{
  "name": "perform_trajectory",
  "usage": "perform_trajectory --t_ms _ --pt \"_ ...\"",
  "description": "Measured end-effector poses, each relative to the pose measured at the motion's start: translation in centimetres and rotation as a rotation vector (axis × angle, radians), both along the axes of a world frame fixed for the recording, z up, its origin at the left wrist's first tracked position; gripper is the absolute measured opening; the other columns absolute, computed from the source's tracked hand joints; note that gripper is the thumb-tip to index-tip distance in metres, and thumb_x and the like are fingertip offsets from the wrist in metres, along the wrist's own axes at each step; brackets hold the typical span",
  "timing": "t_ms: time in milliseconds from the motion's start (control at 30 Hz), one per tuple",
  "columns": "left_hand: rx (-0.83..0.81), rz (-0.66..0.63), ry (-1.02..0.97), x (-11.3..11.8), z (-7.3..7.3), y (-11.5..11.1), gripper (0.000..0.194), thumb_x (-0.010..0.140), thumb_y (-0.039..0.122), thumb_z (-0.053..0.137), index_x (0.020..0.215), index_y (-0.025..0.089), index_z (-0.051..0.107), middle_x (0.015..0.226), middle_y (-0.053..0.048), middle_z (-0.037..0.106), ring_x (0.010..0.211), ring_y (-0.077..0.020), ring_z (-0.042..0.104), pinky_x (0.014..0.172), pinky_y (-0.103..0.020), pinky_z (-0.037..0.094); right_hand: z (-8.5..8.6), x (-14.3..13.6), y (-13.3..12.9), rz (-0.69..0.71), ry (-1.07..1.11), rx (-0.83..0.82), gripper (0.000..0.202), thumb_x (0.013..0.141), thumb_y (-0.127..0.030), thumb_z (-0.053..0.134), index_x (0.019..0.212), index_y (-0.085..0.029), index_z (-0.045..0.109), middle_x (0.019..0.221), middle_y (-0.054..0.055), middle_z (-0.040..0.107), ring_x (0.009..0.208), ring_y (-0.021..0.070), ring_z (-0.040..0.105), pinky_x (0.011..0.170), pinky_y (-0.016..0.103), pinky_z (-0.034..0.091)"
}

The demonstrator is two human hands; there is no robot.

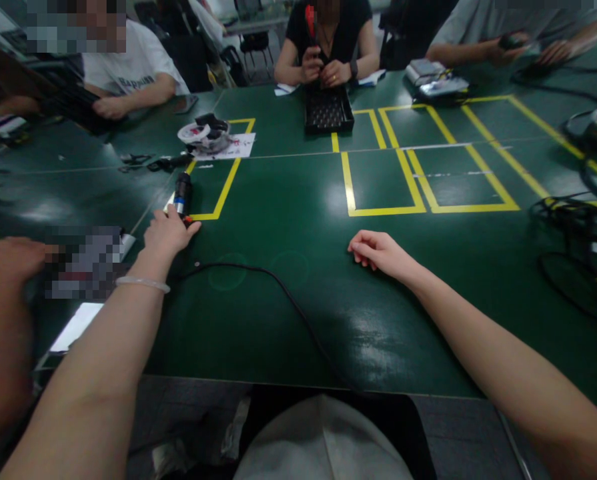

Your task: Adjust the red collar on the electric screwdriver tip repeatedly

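I can't tell if my left grip (172, 230) holds the black cylinder (183, 189); slack contact could let it roll. My right grip (375, 252) is curled in, seemingly empty

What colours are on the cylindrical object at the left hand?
The cylindrical object is black, with a blue band and silvery section; head view.

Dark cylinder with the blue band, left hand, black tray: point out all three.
Dark cylinder (183, 188): head view, on its dark body above the blue band.
Left hand (166, 231): head view, on the back of the hand.
Black tray (329, 127): head view, on its near wall.
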State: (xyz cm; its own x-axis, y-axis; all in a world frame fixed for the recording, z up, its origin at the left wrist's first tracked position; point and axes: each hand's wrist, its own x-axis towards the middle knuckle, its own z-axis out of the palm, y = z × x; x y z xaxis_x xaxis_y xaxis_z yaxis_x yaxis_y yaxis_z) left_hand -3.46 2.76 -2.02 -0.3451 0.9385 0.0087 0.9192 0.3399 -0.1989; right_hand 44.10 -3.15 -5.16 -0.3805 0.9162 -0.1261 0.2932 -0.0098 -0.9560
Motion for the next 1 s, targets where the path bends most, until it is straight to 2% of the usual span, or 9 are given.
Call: perform_trajectory --t_ms 100,200,400,600,767,933,1000 --pt "0.013 0.013 0.011 0.6 0.4 -0.2 0.068 0.098 0.052 0.041 0.142 0.002 0.032 0.128 -0.021 0.046 0.104 -0.0272 0.051 0.080 -0.031 0.035 0.0 0.0 0.0 0.001 -0.002 0.005 0.014 0.088 -0.028 0.054 0.085 -0.016 0.061 0.066 0.000 0.059 0.053 0.0100 0.053 0.039 0.017 0.037" --pt "0.046 0.011 0.017 1.6 0.5 -0.7 0.058 0.101 0.046 0.032 0.139 0.002 0.038 0.126 -0.021 0.048 0.103 -0.0280 0.052 0.081 -0.033 0.036 0.0 -0.1 0.0 0.003 -0.001 0.008 0.014 0.088 -0.029 0.055 0.085 -0.016 0.061 0.066 0.000 0.059 0.053 0.0098 0.053 0.039 0.017 0.037" --pt "0.068 -0.059 -0.003 4.8 0.2 -2.7 0.057 0.102 0.046 0.023 0.140 0.006 0.040 0.127 -0.022 0.050 0.107 -0.0319 0.057 0.082 -0.037 0.042 0.0 -0.1 0.0 -0.003 0.005 0.007 0.014 0.088 -0.029 0.056 0.084 -0.017 0.061 0.065 0.000 0.059 0.053 0.0098 0.053 0.039 0.017 0.037" --pt "0.066 -0.152 -0.049 10.2 0.4 -5.6 0.058 0.099 0.047 0.030 0.141 0.009 0.042 0.122 -0.023 0.055 0.102 -0.0373 0.063 0.080 -0.045 0.049 -0.1 -0.3 0.1 -0.082 0.000 0.041 0.016 0.089 -0.032 0.055 0.084 -0.018 0.061 0.063 -0.001 0.056 0.052 0.0103 0.049 0.043 0.021 0.035" --pt "0.047 -0.299 -0.082 15.5 0.8 -8.0 0.057 0.099 0.046 0.033 0.143 0.012 0.041 0.118 -0.019 0.056 0.098 -0.0346 0.065 0.078 -0.043 0.052 0.5 -0.7 -0.3 -0.155 -0.130 0.331 0.019 0.091 -0.031 0.055 0.079 -0.017 0.062 0.064 -0.001 0.055 0.060 0.0130 0.049 0.058 0.026 0.036" --pt "0.054 -0.462 -0.112 20.5 0.9 -10.0 0.052 0.099 0.044 0.039 0.141 0.015 0.043 0.112 -0.015 0.058 0.091 -0.0293 0.066 0.073 -0.038 0.051 1.4 -1.8 -1.8 0.019 -0.212 0.482 0.013 0.094 -0.027 0.055 0.088 -0.018 0.062 0.076 0.002 0.062 0.064 0.0144 0.053 0.063 0.028 0.039" --pt "0.064 -0.528 -0.105 22.2 0.9 -10.5 0.051 0.099 0.044 0.042 0.140 0.014 0.044 0.111 -0.014 0.058 0.091 -0.0282 0.066 0.073 -0.037 0.050 1.5 -2.3 -2.3 0.098 -0.207 0.506 0.012 0.094 -0.023 0.053 0.100 -0.019 0.063 0.085 0.004 0.064 0.071 0.0159 0.057 0.067 0.028 0.042"
